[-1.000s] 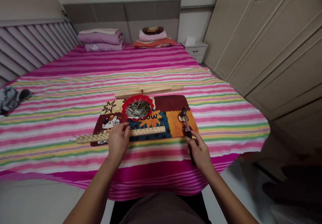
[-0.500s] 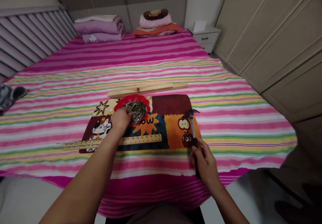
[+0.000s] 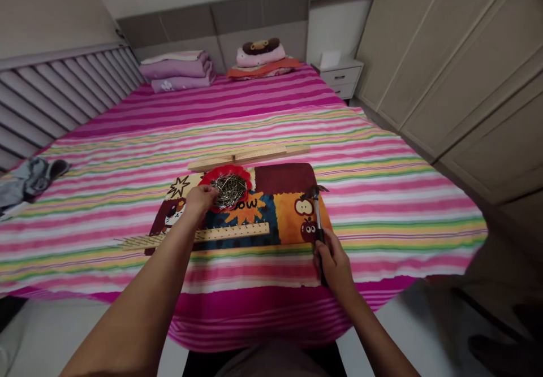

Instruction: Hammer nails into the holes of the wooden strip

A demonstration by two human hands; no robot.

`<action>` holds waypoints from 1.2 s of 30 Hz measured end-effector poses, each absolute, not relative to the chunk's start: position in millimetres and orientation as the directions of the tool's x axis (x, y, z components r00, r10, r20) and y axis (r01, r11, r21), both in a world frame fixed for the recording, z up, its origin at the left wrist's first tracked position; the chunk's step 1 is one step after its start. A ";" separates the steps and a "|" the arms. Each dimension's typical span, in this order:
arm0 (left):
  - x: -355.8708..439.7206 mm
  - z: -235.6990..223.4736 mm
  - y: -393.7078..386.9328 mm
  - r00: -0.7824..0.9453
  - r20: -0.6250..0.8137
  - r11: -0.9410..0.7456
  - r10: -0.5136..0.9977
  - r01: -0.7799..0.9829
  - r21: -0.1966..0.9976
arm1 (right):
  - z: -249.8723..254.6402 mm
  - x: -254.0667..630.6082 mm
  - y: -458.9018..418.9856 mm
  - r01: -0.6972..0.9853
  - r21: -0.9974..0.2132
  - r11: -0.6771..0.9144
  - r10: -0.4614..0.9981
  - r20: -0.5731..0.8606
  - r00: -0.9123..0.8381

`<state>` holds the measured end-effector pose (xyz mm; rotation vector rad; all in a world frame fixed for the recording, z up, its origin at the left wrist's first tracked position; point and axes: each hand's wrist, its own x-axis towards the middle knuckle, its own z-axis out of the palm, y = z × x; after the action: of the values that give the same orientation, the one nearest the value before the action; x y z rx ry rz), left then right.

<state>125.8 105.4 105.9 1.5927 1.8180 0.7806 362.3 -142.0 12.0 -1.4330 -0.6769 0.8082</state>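
Observation:
My left hand [image 3: 199, 200] is at the left rim of a red bowl [image 3: 206, 178], its fingers pinched together; whether a nail is between them is too small to tell. Loose nails [image 3: 231, 190] fill the bowl. Below it, a strip of wood [image 3: 250, 229] with nails standing in rows runs under my left forearm, which hides its middle. My right hand [image 3: 335, 261] is wrapped round the black handle of a claw hammer [image 3: 316, 204]. The hammer's head rests over the right edge of a patterned mat [image 3: 284, 177], pointing away from me.
More wood strips [image 3: 258, 153] lie behind the bowl on the striped bedspread [image 3: 382, 196]. Grey clothing [image 3: 31, 182] lies far left. Folded bedding [image 3: 180, 70] is stacked at the headboard, near a white nightstand [image 3: 341, 77]. Wardrobe doors [image 3: 466, 83] stand on the right.
The view has tilted up a little. My left hand's fingertips have drawn back slightly from the nails towards the bowl's left rim. My right hand still holds the hammer.

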 end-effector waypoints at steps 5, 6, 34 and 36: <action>121.8 115.6 97.5 -0.133 -0.102 0.155 0.986 0.484 0.861 | 10.8 354.1 -139.1 -0.084 -0.995 -0.046 0.785 -0.089 0.613; 120.4 116.1 96.6 -0.145 -0.111 0.166 0.983 0.451 0.877 | 11.1 352.9 -138.9 -0.091 -0.994 -0.055 0.780 -0.100 0.618; 97.0 141.9 2.4 0.073 -0.393 0.396 0.917 -0.040 0.917 | 8.4 354.4 -141.0 -0.113 -0.992 -0.064 0.785 -0.120 0.608; 91.4 141.5 -5.3 0.062 -0.390 0.392 0.919 -0.033 0.919 | 9.1 355.7 -141.6 -0.103 -0.992 -0.077 0.788 -0.124 0.604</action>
<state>91.4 -5.3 141.5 0.9039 1.3011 0.8928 355.7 -141.6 9.1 -1.4726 -0.6126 0.8178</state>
